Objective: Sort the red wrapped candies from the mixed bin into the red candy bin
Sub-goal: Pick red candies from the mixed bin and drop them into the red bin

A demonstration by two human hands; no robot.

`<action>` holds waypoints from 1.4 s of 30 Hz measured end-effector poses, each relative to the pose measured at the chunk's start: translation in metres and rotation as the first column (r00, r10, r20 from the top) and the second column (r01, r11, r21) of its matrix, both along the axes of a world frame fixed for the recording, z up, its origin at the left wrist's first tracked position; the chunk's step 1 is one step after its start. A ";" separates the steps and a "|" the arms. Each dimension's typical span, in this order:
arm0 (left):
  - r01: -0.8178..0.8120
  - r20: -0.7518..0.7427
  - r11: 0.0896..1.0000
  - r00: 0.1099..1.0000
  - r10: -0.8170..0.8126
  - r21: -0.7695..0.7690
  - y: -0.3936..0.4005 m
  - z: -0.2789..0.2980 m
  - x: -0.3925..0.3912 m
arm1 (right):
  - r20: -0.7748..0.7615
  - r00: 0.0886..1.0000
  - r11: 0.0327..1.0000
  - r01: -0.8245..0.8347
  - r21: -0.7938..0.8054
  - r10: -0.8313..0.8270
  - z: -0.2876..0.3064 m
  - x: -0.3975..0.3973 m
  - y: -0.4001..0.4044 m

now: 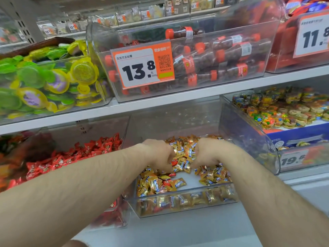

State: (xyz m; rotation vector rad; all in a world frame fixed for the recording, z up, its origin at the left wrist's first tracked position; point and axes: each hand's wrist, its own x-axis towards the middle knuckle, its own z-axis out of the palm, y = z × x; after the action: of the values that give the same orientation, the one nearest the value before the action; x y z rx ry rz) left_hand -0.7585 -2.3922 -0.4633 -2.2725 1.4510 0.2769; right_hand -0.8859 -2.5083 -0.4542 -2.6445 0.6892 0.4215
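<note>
The clear mixed bin point(193, 182) on the lower shelf holds mostly gold wrapped candies point(185, 148), with a few red ones among them. Both my hands reach into it, fingers curled down into the pile. My left hand point(158, 154) has its fingertips at a red wrapped candy point(174, 163) and seems to pinch it. My right hand point(206, 154) digs into the gold candies; its fingertips are hidden. Two more red candies point(167, 182) lie near the bin's front. The red candy bin point(99, 127) stands directly to the left, filled with red wrapped candies point(71, 157).
A shelf board point(160, 102) runs just above both bins, carrying a bin of cola-bottle sweets with an orange 13.8 price tag point(142, 65) and a bin of green and yellow jelly cups point(44, 82). On the right stands a bin of small colourful tins point(277, 111).
</note>
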 end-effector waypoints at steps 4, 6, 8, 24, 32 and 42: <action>-0.046 0.042 0.993 0.998 0.042 0.105 -0.006 -0.010 -0.005 | 0.118 0.993 0.999 0.015 0.037 -0.020 0.002 0.003 0.005; -0.065 0.075 0.996 0.995 0.061 0.059 -0.009 -0.008 0.003 | 0.117 0.993 0.996 -0.024 0.085 0.014 0.001 0.007 0.014; -0.104 0.117 0.994 0.988 0.100 0.023 -0.010 -0.005 0.011 | 0.062 0.995 0.990 -0.079 0.115 0.072 -0.003 0.013 0.022; -0.039 -0.011 0.990 0.999 0.041 0.132 0.000 -0.016 0.002 | -0.276 0.946 0.953 -0.228 -0.198 0.169 -0.020 0.023 0.018; -0.057 -0.180 0.989 0.980 0.082 0.139 -0.003 -0.020 -0.001 | -0.282 0.955 0.976 -0.145 -0.163 0.094 -0.030 0.008 0.006; -0.054 -0.209 0.994 0.975 0.072 0.093 0.003 -0.023 -0.001 | -0.192 0.981 0.964 -0.085 -0.250 0.037 -0.031 0.006 0.021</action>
State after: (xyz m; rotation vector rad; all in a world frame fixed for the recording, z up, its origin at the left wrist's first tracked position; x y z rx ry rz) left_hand -0.7599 -2.3891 -0.4860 -2.2769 1.4391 0.6075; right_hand -0.8800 -2.4870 -0.4854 -2.9035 0.7663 0.6437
